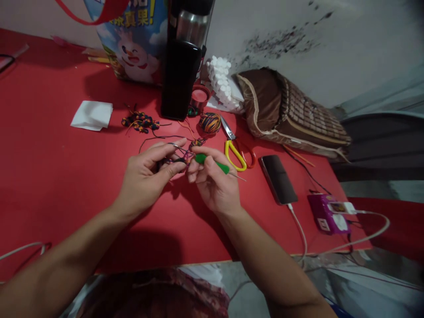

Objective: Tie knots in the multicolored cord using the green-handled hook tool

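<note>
Over the red table, my left hand (147, 174) pinches a small piece of dark multicoloured yarn work (180, 160) between thumb and fingers. Much of that piece is hidden by the fingers. My right hand (217, 181) is closed around the green handle of a crochet hook (221, 167), whose thin metal shaft sticks out at the lower right. The hook's other end points toward the yarn at my left fingertips. Just beyond the hands lies a ball of multicoloured yarn (210, 123). Scissors (236, 154) with yellow and red handles rest beside it.
A knotted yarn piece (141, 121) and a folded white tissue (92, 115) lie at the left. A black phone (179, 81) leans upright at the back, near a printed bag (139, 48). To the right are a charging phone (278, 179), a purple power socket (327, 214) and a brown cushion (291, 110).
</note>
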Demonstrator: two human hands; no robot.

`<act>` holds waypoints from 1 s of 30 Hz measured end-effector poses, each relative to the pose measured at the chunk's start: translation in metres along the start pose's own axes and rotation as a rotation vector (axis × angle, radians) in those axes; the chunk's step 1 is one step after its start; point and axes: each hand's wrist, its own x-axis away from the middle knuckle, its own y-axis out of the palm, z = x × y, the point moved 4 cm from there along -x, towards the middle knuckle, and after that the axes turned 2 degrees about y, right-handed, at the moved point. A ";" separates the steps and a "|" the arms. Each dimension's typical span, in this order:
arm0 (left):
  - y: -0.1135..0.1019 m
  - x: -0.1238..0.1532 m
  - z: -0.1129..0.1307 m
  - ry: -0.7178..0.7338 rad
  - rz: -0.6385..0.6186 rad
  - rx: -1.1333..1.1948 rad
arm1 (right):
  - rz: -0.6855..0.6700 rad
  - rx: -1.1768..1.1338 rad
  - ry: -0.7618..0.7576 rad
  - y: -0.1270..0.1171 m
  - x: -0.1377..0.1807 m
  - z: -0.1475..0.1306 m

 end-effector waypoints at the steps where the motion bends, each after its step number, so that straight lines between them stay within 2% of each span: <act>1: 0.000 0.000 -0.001 -0.015 -0.003 0.013 | -0.008 0.003 -0.009 0.000 0.000 -0.001; 9: 0.000 -0.001 -0.006 -0.081 -0.002 -0.007 | -0.016 -0.010 -0.008 -0.001 0.000 -0.001; 15: 0.001 -0.002 -0.006 -0.155 -0.038 0.029 | 0.007 0.183 -0.051 -0.006 0.006 -0.001; 20: 0.002 -0.002 -0.004 -0.053 -0.008 -0.071 | 0.071 0.558 -0.220 -0.004 0.014 -0.010; 23: 0.003 -0.002 -0.007 -0.106 0.010 0.021 | 0.083 0.753 -0.378 0.005 0.019 -0.016; 26: 0.004 -0.003 -0.011 -0.203 -0.004 0.166 | 0.089 0.791 -0.451 0.011 0.023 -0.016; 30: 0.003 -0.003 -0.012 -0.241 -0.043 0.281 | 0.101 0.717 -0.459 0.011 0.024 -0.013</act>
